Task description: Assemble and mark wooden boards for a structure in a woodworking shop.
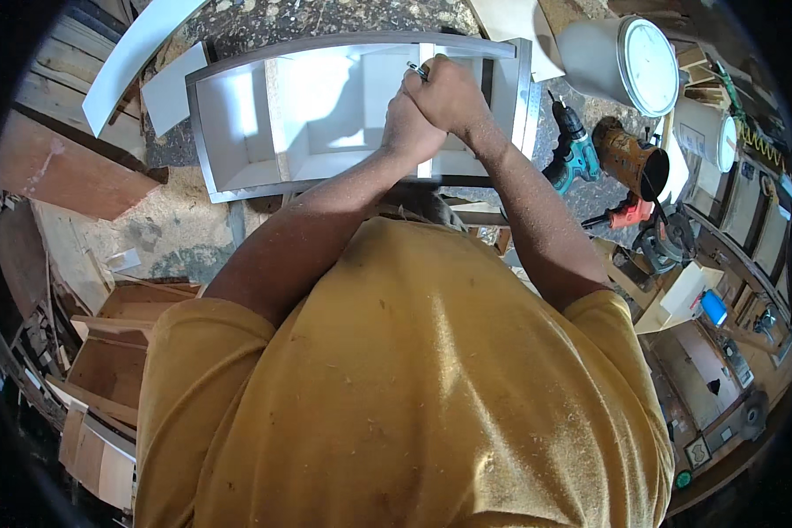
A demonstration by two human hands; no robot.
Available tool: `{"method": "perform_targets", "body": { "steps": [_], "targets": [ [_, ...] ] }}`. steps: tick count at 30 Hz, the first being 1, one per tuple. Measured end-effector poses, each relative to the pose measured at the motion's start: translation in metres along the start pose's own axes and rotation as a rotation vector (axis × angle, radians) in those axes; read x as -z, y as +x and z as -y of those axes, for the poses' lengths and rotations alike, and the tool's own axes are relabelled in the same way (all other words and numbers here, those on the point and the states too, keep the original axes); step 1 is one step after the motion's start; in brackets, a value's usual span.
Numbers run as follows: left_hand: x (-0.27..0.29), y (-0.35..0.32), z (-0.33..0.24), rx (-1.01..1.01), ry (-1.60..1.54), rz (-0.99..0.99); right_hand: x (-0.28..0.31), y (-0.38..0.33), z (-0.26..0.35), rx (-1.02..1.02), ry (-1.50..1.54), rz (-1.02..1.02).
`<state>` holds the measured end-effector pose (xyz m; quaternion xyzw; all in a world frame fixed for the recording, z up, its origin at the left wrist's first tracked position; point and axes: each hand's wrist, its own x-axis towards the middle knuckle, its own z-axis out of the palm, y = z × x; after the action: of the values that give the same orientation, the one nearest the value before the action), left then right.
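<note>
The right hand (pixel 455 92) is curled against the left hand (pixel 411 130), the two pressed together; a small metallic piece (pixel 417 69) pokes out past their fingers, and I cannot tell which of them grips it. Directly beneath both hands lies the open white box (pixel 299 165), its divider (pixel 426 167) running under them and most of its length stretching to their left. Right of the hands, past the box's end, a teal drill (pixel 575 145) lies on the speckled surface (pixel 282 16), then a rusty can (pixel 629 150). Farthest left is a curved white panel (pixel 136 62).
</note>
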<state>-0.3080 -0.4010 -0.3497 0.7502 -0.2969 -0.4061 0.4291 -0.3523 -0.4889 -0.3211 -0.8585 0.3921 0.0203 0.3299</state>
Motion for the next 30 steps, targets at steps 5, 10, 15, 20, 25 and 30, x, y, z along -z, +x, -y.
{"method": "perform_targets", "body": {
  "steps": [5, 10, 15, 20, 25, 30],
  "targets": [
    [0.004, -0.001, -0.008, -0.02, 0.087, 0.025, -0.007, 0.002, -0.006, -0.045, 0.022, -0.009],
    [-0.002, 0.006, 0.004, -0.027, 0.118, 0.025, -0.005, 0.006, -0.005, -0.079, 0.012, 0.045],
    [-0.001, 0.005, 0.005, 0.011, 0.121, 0.08, -0.004, 0.004, -0.002, -0.12, 0.013, 0.035],
    [-0.003, 0.001, -0.001, 0.052, 0.126, -0.012, -0.003, 0.002, -0.002, -0.103, 0.003, 0.059],
    [0.035, -0.007, -0.01, 0.07, 0.206, 0.275, 0.01, -0.013, 0.004, -0.15, 0.105, 0.098],
    [0.097, -0.077, 0.025, -0.429, 0.438, 0.042, 0.008, -0.042, 0.011, -0.184, 0.049, -0.012]
  ]
}}
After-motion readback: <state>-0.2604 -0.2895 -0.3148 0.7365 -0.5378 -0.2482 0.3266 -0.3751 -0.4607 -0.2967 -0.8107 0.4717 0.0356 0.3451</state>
